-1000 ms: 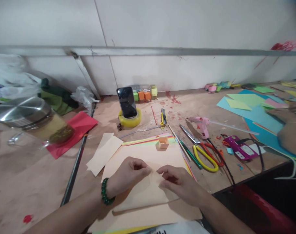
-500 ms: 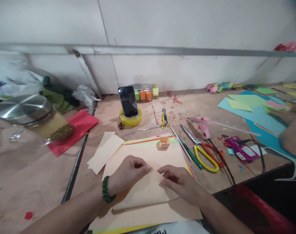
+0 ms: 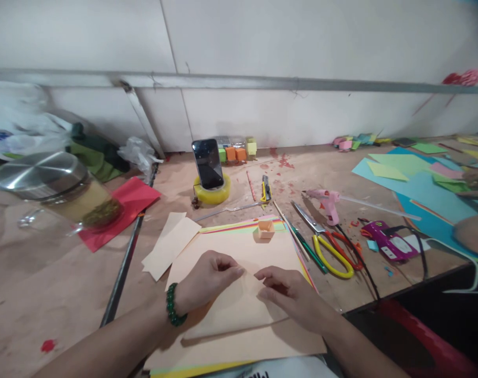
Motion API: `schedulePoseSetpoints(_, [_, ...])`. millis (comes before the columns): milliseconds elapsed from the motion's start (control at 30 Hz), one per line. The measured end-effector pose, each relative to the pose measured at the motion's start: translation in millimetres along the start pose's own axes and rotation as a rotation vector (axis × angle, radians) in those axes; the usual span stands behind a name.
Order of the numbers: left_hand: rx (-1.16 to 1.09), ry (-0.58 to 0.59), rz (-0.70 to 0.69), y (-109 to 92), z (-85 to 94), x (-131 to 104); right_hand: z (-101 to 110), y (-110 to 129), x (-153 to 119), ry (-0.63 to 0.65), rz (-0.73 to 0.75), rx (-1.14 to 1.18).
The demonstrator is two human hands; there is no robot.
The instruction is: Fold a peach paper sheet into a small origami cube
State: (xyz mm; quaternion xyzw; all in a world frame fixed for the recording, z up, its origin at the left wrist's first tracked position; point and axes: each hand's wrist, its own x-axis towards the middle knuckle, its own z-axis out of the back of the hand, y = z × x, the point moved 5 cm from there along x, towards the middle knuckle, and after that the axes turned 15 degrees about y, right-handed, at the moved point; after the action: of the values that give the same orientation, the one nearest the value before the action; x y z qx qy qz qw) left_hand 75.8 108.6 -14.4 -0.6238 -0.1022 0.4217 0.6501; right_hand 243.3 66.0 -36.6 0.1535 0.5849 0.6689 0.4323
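Note:
Over a stack of peach paper (image 3: pixel 239 315), my left hand (image 3: pixel 213 278) has its thumb and index fingertip pressed together. Whatever it pinches, if anything, blends into the peach sheets below. A green bead bracelet (image 3: pixel 174 305) circles the left wrist. Just across a narrow gap, my right hand (image 3: pixel 288 291) has bent fingers, with the thumb apart from the index finger and no object distinguishable between them. Beyond the hands, a small folded peach paper box (image 3: pixel 265 231) sits near the stack's far edge. Two cut peach strips (image 3: pixel 170 247) lie left of the stack.
Scissors (image 3: pixel 333 257), a green pen (image 3: pixel 309 252) and a pink glue gun (image 3: pixel 328 202) lie to the right. A phone (image 3: pixel 208 164) leans on a yellow tape roll (image 3: pixel 213 191). A glass mug (image 3: pixel 93 205) stands left. Another person's arm (image 3: pixel 475 233) shows at far right.
My hands hold almost the same pose over the paper. At far right, the other person's hand has shifted back, and a green paper piece now shows there.

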Motion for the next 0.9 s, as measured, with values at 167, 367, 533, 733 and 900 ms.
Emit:
schedulePoseSetpoints(167, [0.12,-0.049,-0.001,3.3,1.4,2.1,-0.5,0.0,0.3,-0.013,0.016,-0.081])
schedulePoseSetpoints(367, [0.471,-0.164,-0.076,7.5,2.8,4.9,-1.2,-0.8,4.3,-0.166,0.123,-0.322])
schedulePoseSetpoints(533, [0.747,-0.152,-0.173,8.5,-1.8,6.8,-3.3,1.3,5.1,-0.267,0.21,-0.544])
schedulePoseSetpoints(733, [1.177,-0.196,-0.232,0.1,-11.5,7.0,-4.9,0.5,8.2,-0.259,0.17,-0.633])
schedulePoseSetpoints(900, [1.319,0.011,-0.412,-7.0,-20.9,3.9,-4.3,2.7,9.2,-0.252,0.191,-0.669])
